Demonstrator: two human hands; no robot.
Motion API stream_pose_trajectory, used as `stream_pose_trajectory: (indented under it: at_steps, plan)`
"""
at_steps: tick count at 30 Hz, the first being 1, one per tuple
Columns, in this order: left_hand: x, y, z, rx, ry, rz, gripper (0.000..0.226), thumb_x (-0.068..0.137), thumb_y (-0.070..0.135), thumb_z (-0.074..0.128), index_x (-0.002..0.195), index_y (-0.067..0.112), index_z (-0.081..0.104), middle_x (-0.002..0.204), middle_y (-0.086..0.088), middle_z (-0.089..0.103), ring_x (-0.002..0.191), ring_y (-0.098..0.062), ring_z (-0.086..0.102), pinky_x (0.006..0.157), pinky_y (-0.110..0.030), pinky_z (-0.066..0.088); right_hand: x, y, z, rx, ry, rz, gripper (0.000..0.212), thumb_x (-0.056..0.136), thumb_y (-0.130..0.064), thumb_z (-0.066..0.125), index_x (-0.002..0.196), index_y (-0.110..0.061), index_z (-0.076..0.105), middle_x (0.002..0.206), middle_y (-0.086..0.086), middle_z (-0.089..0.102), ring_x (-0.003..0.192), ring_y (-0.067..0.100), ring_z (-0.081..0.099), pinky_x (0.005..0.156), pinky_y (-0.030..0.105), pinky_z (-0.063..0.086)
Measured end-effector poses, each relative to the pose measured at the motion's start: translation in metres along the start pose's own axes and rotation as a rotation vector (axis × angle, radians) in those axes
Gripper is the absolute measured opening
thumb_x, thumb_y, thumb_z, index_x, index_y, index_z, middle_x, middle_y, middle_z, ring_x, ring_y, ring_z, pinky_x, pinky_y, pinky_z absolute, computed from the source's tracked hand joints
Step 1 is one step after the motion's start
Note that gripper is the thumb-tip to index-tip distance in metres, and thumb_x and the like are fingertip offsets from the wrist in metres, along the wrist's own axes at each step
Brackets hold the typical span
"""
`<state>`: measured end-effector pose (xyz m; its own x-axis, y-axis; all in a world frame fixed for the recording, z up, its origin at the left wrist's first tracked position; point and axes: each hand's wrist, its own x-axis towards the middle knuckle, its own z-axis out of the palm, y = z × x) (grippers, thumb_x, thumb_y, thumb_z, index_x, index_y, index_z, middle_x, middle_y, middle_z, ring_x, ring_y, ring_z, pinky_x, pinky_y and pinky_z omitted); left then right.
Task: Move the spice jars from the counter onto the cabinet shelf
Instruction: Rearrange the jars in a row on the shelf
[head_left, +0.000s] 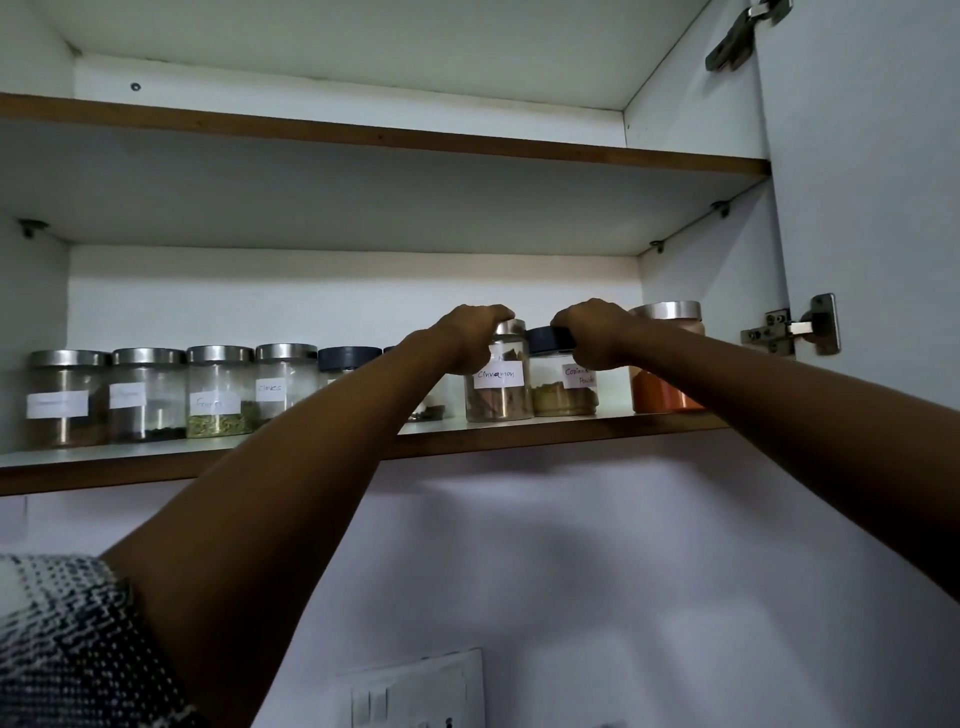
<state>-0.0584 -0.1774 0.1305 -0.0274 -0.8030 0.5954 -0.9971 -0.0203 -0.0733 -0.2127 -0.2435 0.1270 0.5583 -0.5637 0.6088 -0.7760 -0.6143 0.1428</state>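
Two hands are raised to the lower cabinet shelf (571, 423), each clamped on a jar. Left hand (470, 335) curls over the steel lid of the cinnamon jar (498, 384), which stands upright near the shelf's front edge. Right hand (592, 332) grips the dark lid of the coriander jar (563, 387), touching or just beside the cinnamon jar on its right. An orange-powder jar (667, 358) stands further right, partly hidden by the right forearm. Left of the arms, a row of labelled jars is on the same shelf: four steel-lidded, among them the cloves jar (283, 382) (other labels too blurred to read), then a dark-lidded jar (348, 361). Cabinet door (872, 208) stands open at right.
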Motion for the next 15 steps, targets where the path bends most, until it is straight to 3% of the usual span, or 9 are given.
stream_pose_trajectory:
  at_steps: [15]
  plan:
    - [0.038, -0.043, 0.039, 0.007, 0.017, -0.023, 0.065, 0.085, -0.013, 0.047, 0.143, 0.011, 0.030, 0.139, -0.014, 0.047, 0.124, -0.031, 0.046, 0.098, -0.033, 0.036, 0.054, -0.006, 0.048, 0.059, 0.045, 0.011, 0.030, 0.084, -0.001, 0.053, 0.114, -0.003, 0.055, 0.114, 0.016, 0.059, 0.101, 0.029, 0.056, 0.073, 0.030, 0.040]
